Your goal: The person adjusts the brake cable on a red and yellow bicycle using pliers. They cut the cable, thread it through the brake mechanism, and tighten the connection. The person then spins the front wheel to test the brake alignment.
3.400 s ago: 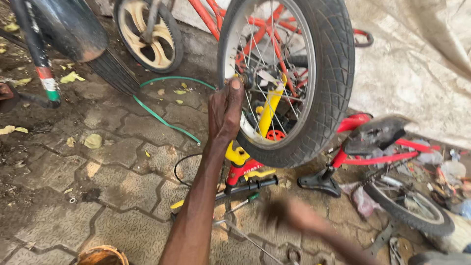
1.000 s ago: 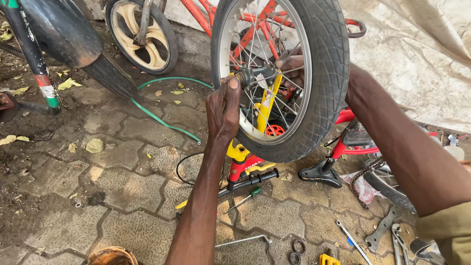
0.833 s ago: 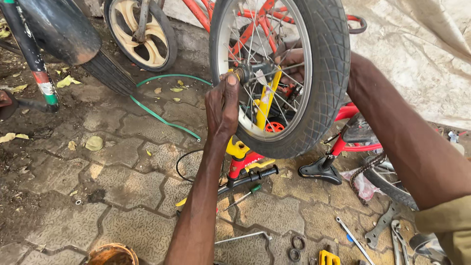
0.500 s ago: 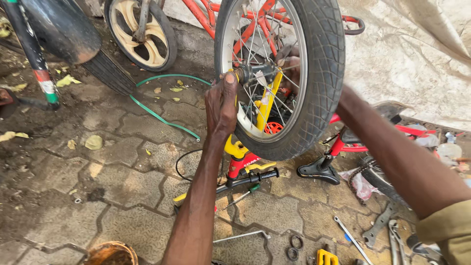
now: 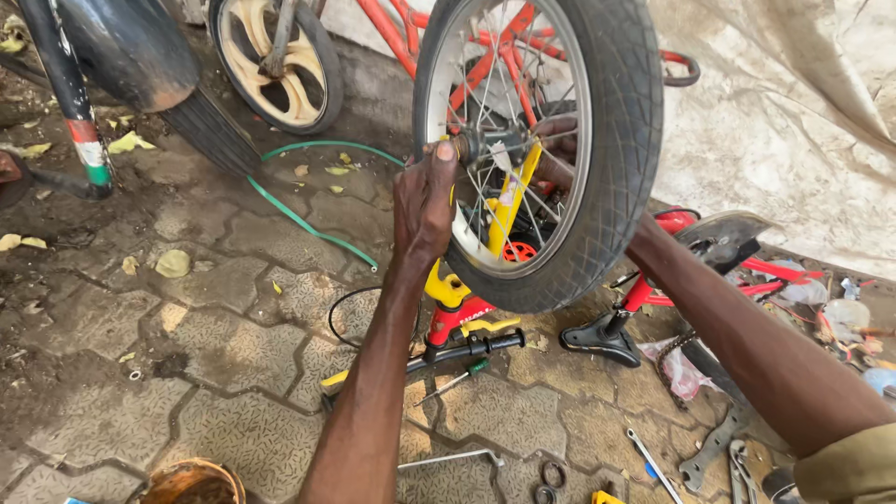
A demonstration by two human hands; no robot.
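Bracing the small bicycle wheel, raised above the paved floor on its upturned yellow fork, the left hand closes its grip on the hub axle end while the right hand reaches behind the spokes, fingers curled at the hub, black tyre and silver rim intact.

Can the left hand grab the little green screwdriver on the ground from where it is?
Probably yes. The left hand is up at the wheel hub, but the screwdriver lies uncovered on the paving beside that forearm, nothing blocking it.
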